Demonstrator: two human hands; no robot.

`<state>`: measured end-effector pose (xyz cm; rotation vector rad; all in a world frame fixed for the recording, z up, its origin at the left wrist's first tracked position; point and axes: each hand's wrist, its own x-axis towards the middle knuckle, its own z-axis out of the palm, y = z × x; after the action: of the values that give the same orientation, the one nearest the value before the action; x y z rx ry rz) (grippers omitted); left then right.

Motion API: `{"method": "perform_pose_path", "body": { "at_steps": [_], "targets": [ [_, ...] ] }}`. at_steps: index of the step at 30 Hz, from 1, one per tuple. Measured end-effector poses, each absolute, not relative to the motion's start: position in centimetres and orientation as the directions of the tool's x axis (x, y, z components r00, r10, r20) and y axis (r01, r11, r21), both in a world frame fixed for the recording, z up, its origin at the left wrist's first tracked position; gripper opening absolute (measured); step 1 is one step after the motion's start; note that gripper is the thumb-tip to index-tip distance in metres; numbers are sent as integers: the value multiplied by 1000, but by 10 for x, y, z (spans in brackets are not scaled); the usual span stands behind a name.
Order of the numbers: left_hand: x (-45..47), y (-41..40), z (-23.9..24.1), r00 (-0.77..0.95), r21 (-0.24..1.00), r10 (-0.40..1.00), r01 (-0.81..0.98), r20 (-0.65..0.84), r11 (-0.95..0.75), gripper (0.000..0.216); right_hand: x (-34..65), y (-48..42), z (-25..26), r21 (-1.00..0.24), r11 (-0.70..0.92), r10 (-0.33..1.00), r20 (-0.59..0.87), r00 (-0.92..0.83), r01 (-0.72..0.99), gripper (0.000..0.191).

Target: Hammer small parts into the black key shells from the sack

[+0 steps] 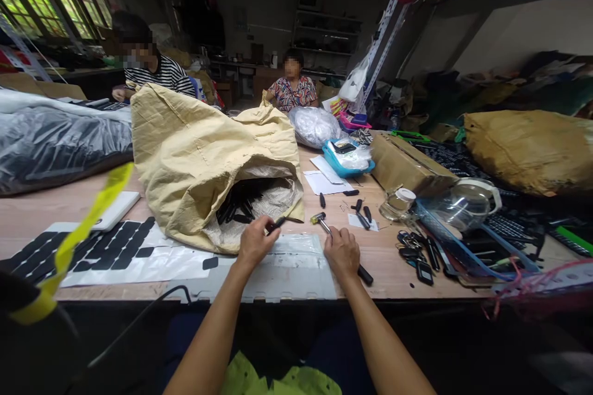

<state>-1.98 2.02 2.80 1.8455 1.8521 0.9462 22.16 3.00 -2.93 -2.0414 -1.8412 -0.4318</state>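
Observation:
My left hand point(256, 239) is closed on a small black handle-like piece point(277, 224), just in front of the mouth of a cream sack point(185, 154). Inside that mouth lies a pile of long black pieces point(238, 200). A small hammer point(319, 218) is gripped in my right hand point(341, 252), its head pointing away from me and its dark grip point(365, 275) sticking out below the palm. Both hands are over a worn grey board point(296, 278) at the table's front edge. Several loose black pieces point(361, 216) lie beyond the hammer.
Left lies a sheet of black stickers point(115, 247) beside a white box point(115, 210). On the right are keys point(410, 247), a glass jar point(396, 205), a cardboard box point(407, 163), a blue basket point(347, 157) and a clear blue tray point(477, 241). Two people point(294, 83) sit across the table.

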Motion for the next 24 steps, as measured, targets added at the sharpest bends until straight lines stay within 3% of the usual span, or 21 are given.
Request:
{"method": "perform_pose_path", "body": {
  "at_steps": [3,7,14,19,24],
  "targets": [
    [-4,15,21,117,662,981,725,154,-190,6,221,30,-28,-71,-93,888,445,115,993,27],
    [2,16,12,222,631,971,741,93,-230,8,219,29,-23,-82,-96,896,426,123,992,27],
    [6,17,4,204,643,966,721,159,-258,18,215,25,-13,-96,-128,922,355,154,987,29],
    [3,21,-3,210,675,963,688,166,-266,13,216,25,-7,-129,-126,937,309,160,984,30],
    [2,24,-7,183,710,969,660,167,-247,13,220,22,1,-279,-90,961,229,157,956,31]
  ]
}}
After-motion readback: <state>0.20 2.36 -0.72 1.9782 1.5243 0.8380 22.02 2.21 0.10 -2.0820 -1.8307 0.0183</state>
